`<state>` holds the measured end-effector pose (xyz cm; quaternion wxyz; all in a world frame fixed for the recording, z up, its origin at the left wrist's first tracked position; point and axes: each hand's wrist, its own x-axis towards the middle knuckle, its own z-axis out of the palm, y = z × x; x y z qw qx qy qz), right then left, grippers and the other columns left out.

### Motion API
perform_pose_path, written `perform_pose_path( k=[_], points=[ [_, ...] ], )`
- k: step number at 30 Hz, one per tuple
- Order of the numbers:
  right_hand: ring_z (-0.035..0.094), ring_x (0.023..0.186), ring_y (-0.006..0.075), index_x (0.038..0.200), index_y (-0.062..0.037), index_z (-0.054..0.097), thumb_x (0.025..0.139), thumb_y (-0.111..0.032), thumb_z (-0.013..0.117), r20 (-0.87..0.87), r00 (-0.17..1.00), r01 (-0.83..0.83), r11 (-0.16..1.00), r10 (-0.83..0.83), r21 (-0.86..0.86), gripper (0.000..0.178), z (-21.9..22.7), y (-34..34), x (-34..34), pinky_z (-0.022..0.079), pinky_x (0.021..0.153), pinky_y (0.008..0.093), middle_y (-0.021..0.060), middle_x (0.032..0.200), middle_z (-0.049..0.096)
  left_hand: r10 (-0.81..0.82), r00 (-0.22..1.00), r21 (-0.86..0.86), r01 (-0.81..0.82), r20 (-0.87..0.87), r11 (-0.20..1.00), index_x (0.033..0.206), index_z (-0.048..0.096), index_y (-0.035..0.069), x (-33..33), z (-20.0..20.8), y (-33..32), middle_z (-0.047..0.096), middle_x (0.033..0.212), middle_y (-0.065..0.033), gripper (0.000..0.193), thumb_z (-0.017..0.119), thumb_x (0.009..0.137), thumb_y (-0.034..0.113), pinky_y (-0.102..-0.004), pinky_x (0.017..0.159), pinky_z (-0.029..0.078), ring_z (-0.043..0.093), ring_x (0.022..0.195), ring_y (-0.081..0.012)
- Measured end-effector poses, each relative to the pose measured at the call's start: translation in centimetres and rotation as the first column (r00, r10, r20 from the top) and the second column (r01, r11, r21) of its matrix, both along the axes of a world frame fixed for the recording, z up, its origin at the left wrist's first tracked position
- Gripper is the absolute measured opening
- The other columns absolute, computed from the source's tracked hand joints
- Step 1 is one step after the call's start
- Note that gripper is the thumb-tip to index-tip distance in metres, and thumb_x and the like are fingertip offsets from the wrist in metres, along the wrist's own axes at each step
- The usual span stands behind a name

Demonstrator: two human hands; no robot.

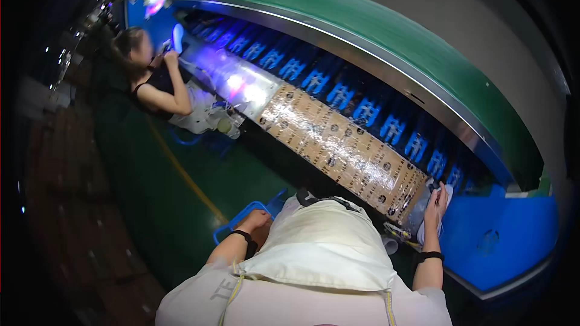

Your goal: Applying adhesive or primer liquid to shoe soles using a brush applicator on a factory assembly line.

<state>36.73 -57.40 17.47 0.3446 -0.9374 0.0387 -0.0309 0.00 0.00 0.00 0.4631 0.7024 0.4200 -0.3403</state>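
My left hand [258,218] is low beside my body, its fingers curled at the edge of a blue plastic stool [240,214]. On the right, my right hand [436,204] reaches to the near end of the long bench. The fingers are around a white shoe-like thing [448,193], partly hidden by the hand; its exact kind is too small and blurred to tell. A thin white cord hangs below it. A pale cloth apron [326,241] covers my front.
Brown printed paper under shiny clear film [344,151] covers the bench. Behind it runs a row of blue holders [341,95] under a green hood [362,18]. A co-worker [160,84] sits at far left, holding a pale object. A blue panel [507,241] stands right.
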Motion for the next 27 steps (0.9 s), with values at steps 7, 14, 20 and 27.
perform_pose_path(
  k=[7, 14, 20, 27],
  points=[
    [0.061, 0.068, 0.0092, 0.121, -0.0054, 0.068, 0.106, -0.032, 0.055, -0.218, 0.965, 0.013, 0.806, 0.145, 0.592, 0.033, -2.6, 5.1, 0.5, 0.046, 0.059, 0.0235, 0.0066, 0.089, 0.073, -0.302, 0.953, 0.145, 0.297, 0.013, 0.944, 0.107, 0.076, 0.003, -5.2, -1.3, -2.0, 0.073, 0.110, -0.0212, 0.046, 0.058, 0.094, 0.044, -0.0420, 0.090, 0.055, 0.069, 0.101, -0.0394],
    [0.054, 0.065, 0.0086, 0.127, -0.0065, 0.064, 0.103, -0.030, 0.061, -0.442, 0.859, 0.356, 0.320, 0.258, 0.878, 0.033, 1.5, 10.8, 1.1, 0.045, 0.060, 0.0264, 0.0018, 0.084, 0.066, 0.293, 0.956, -0.169, -0.291, -0.017, 0.942, 0.105, 0.076, 0.001, -7.2, -3.3, -3.2, 0.075, 0.102, -0.0189, 0.036, 0.062, 0.097, 0.032, -0.0391, 0.081, 0.055, 0.071, 0.091, -0.0275],
    [0.056, 0.068, 0.0091, 0.130, -0.0032, 0.061, 0.101, -0.022, 0.065, -0.348, 0.925, 0.290, 0.305, 0.153, 0.907, 0.036, 5.7, 12.2, 0.7, 0.047, 0.062, 0.0265, 0.0042, 0.088, 0.069, -0.057, 0.995, -0.086, 0.064, 0.085, 0.994, 0.105, 0.076, 0.001, -7.8, -6.9, -0.1, 0.076, 0.102, -0.0169, 0.035, 0.063, 0.096, 0.032, -0.0380, 0.083, 0.054, 0.071, 0.092, -0.0270],
    [0.061, 0.066, 0.0129, 0.123, 0.0005, 0.067, 0.096, -0.009, 0.068, -0.165, 0.985, 0.089, 0.665, 0.052, 0.742, 0.029, 8.6, 9.8, -2.3, 0.051, 0.062, 0.0261, 0.0107, 0.091, 0.073, -0.135, 0.981, -0.033, 0.141, 0.137, 0.990, 0.106, 0.076, 0.000, -5.2, -7.5, 3.9, 0.076, 0.102, -0.0160, 0.035, 0.065, 0.095, 0.031, -0.0369, 0.083, 0.053, 0.071, 0.092, -0.0261]
  ],
)
